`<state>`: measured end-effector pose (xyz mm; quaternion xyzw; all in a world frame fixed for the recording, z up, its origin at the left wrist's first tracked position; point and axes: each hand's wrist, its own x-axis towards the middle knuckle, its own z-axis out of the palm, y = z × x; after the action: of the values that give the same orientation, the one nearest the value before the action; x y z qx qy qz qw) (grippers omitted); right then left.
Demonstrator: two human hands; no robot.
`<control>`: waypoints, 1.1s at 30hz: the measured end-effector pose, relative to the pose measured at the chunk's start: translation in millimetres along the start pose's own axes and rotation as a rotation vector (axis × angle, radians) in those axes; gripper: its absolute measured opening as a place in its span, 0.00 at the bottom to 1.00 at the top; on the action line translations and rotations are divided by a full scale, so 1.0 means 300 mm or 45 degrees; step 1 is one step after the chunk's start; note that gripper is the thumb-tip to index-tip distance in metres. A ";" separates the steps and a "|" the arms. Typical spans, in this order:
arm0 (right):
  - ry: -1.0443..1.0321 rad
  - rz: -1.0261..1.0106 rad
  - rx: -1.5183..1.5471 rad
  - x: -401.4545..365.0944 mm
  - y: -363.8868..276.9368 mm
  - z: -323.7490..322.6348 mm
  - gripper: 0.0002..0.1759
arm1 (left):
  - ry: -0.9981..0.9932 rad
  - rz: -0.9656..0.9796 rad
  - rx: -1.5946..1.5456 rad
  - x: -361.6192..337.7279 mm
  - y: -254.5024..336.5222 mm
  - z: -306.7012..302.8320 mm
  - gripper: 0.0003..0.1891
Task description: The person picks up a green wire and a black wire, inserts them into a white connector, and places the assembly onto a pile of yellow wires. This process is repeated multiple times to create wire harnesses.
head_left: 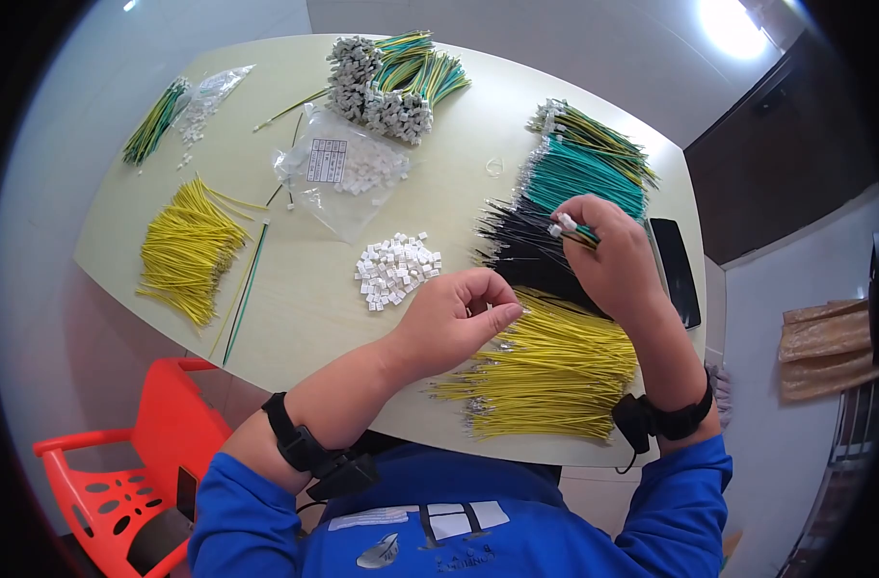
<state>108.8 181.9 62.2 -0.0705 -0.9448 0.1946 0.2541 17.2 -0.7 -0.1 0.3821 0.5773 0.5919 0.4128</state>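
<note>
My left hand (461,316) is in a pinch at the upper left edge of the yellow wires (550,371). A tiny pale tip shows at its fingertips, too small to name. My right hand (608,255) is closed around a few green and yellow wires with white connectors (567,224) on their ends, above the black wires (526,241). Beyond it lie green wires (594,178) in a row. A heap of loose white connector housings (396,272) sits left of my left hand.
A plastic bag of white housings (348,178) lies mid-table, below a large pile of finished wire bundles (391,87). More yellow wires (189,250) are at the left. A black phone-like slab (676,273) lies at the right edge. A red chair (160,453) stands lower left.
</note>
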 end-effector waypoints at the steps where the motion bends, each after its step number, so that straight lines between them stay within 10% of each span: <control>1: 0.002 0.002 0.000 -0.009 -0.016 -0.018 0.05 | 0.011 0.000 -0.035 0.003 -0.009 -0.001 0.06; 33: -0.208 0.215 0.386 -0.186 -0.076 -0.004 0.05 | 0.024 -0.014 -0.284 0.010 0.002 -0.005 0.05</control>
<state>156.7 148.5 47.0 -0.0945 -0.9129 0.3603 0.1671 14.7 1.7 0.5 0.3250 0.5137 0.6539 0.4506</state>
